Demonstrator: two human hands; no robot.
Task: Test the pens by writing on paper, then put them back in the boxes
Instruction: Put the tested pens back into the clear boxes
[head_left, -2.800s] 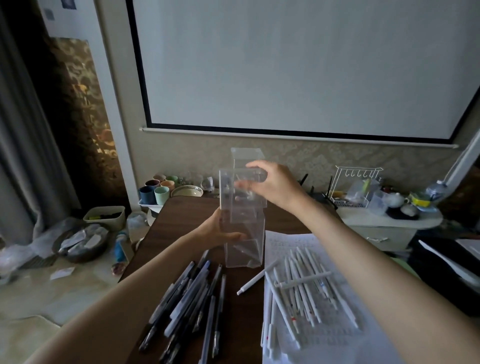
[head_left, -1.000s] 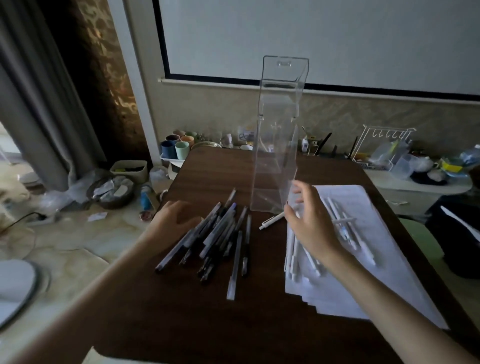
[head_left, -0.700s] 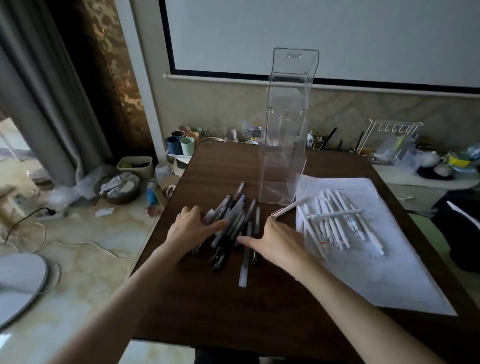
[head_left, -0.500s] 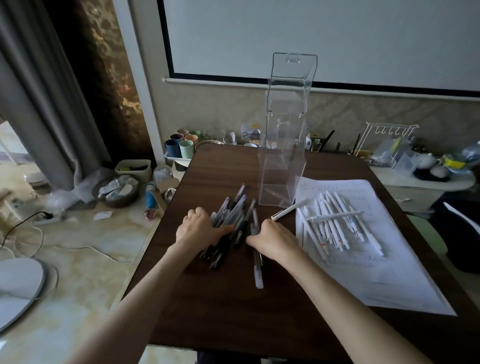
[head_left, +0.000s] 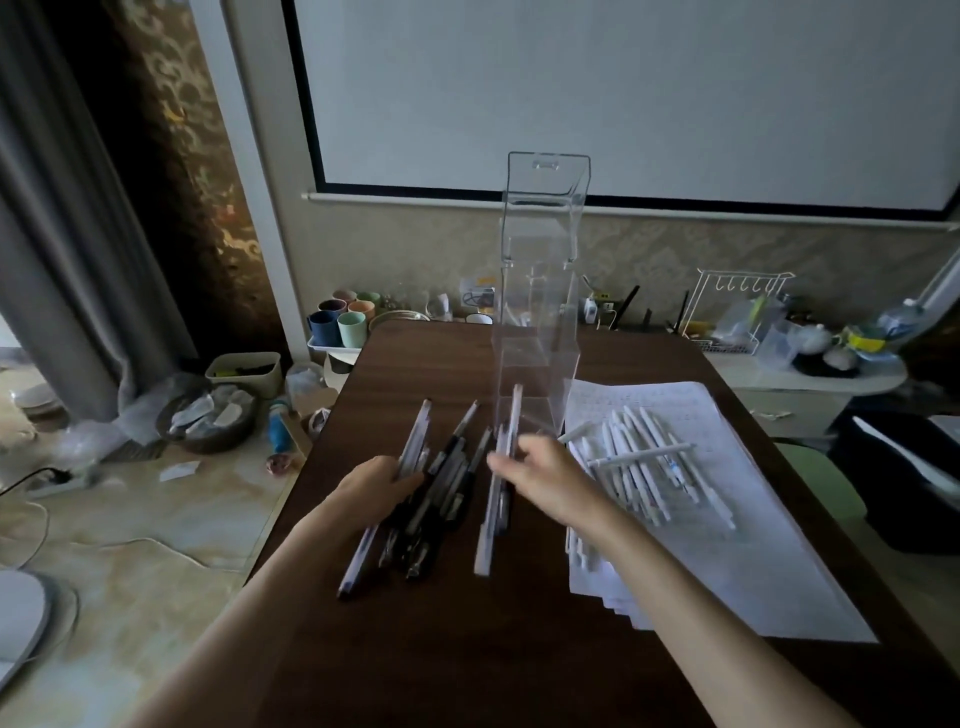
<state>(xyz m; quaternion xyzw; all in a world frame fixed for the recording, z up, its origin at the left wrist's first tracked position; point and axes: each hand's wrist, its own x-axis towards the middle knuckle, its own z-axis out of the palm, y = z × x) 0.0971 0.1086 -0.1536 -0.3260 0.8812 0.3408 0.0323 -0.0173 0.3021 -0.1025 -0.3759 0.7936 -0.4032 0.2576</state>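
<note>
Here, dark table, paper, projector screen behind.

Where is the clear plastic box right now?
Head view, centre: the clear box stands upright on the table, just beyond the dark pens, beside the far-left corner of the paper.

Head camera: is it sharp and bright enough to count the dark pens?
Head view: no, motion blur smears the right hand and the pens by it; the dark pens at the left hand merge into the dim table; the clear box shows only as edges; the white pens on the paper read clearly.
</note>
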